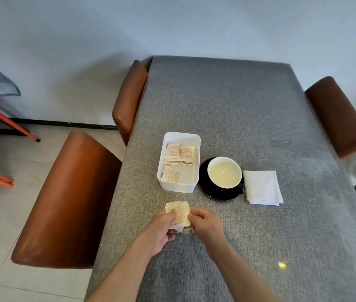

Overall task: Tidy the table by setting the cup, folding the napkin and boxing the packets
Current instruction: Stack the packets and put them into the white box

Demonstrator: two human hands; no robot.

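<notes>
Pinching a small stack of packets (178, 213) between my left hand (161, 228) and right hand (204, 224), both grips curled, forearms angled inward above the tabletop (249, 116).

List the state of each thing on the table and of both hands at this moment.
Cup: upright on the saucer, pale liquid inside.
Napkin: folded, flat beside the saucer.
Box: open, some packets inside.
Held packets: bunched between both hands, outside the box.
Left hand: gripping the packets.
Right hand: pinching the packets.

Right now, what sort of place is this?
Probably a café or dining room: a table with padded chairs, a cup on a saucer, and a box of packets.
</notes>
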